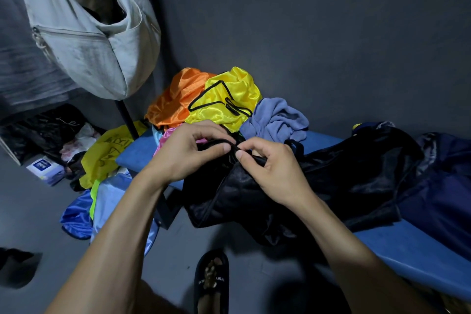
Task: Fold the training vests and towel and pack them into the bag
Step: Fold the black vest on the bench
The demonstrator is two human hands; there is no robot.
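Both hands pinch the black vest's trim over the blue table.

The left hand [187, 146] and right hand [274, 168] each have a closed grip on the edge band of the black vest [318, 186], draped on the table [407, 245]. Behind the black vest lie the yellow vest [229, 99], orange vest [173, 99] and grey-blue towel [276, 120].
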